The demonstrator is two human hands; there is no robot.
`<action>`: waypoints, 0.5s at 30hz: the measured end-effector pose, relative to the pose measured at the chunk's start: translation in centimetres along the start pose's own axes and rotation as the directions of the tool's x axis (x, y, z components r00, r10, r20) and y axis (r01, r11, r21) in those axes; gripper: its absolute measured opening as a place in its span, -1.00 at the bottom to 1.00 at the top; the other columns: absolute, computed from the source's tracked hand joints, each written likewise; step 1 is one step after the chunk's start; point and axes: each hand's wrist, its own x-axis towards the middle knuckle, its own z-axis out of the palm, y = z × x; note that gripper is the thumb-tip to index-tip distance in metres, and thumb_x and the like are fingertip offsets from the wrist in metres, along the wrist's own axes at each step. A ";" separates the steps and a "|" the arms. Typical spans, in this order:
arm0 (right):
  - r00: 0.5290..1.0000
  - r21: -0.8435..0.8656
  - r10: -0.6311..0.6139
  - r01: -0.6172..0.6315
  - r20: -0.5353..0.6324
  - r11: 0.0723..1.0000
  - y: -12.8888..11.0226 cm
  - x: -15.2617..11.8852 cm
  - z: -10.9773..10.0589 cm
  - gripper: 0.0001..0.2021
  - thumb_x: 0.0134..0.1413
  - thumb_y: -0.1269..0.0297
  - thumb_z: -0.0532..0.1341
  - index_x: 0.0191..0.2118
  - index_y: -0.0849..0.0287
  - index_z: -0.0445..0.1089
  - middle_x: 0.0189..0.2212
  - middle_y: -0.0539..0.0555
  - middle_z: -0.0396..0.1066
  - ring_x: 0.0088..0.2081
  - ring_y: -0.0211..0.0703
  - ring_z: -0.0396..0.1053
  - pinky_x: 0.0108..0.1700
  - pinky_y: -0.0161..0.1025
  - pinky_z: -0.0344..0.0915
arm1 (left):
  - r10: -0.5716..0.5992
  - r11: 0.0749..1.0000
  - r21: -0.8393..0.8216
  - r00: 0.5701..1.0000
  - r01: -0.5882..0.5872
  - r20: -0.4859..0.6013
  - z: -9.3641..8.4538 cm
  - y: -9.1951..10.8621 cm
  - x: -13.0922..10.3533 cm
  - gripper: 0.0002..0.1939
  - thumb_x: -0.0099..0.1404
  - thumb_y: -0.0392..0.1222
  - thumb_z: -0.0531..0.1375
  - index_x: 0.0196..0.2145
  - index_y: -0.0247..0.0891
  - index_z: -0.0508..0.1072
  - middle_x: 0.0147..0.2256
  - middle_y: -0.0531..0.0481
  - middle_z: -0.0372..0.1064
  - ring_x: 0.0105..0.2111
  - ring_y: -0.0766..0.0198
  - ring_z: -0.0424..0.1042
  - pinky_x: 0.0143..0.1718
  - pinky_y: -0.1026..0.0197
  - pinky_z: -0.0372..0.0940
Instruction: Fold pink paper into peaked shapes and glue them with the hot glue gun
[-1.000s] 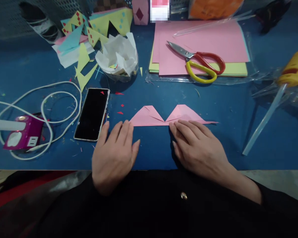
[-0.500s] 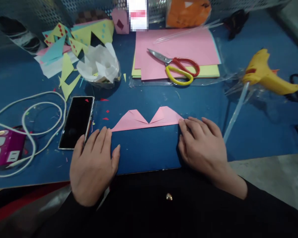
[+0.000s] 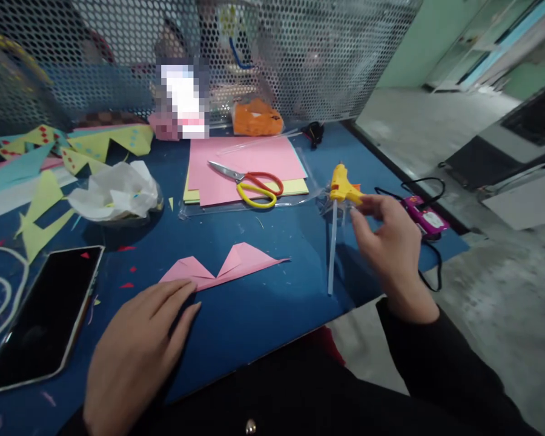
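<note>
A folded pink paper strip (image 3: 243,263) with two peaks and a notch between them lies on the blue table. My left hand (image 3: 138,345) rests flat over its left end, fingers stretched out. At the right, my right hand (image 3: 388,245) has thumb and fingers around the handle end of a yellow hot glue gun (image 3: 340,183), which is still on the table. A translucent glue stick (image 3: 332,254) juts from the gun's back towards me.
Red-and-yellow scissors (image 3: 258,188) lie on pink and yellow paper sheets (image 3: 200,154). A crumpled white paper-lined bowl (image 3: 115,194), a phone (image 3: 45,321) and yellow paper cutouts (image 3: 45,206) are at left. Beyond the glue gun sits a purple power box (image 3: 427,218) with black cable. Perforated metal (image 3: 309,72) stands behind.
My right hand has left the strip's right end and moved right to the glue gun's handle. My left hand stays on the strip. The view has turned to the right.
</note>
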 end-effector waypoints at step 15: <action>0.898 -0.427 0.012 0.197 0.439 0.882 3.9 8.3 2.4 -0.50 -0.02 0.19 0.34 0.04 0.36 0.51 -0.10 0.37 0.44 -0.25 -0.08 0.38 -0.35 -0.02 0.07 | -0.165 0.964 -0.196 0.982 0.179 0.089 0.0 1.6 2.0 -0.91 0.39 -0.25 0.16 -0.21 -0.21 0.48 -0.21 -0.07 0.50 -0.18 0.11 0.43 -0.15 0.06 0.32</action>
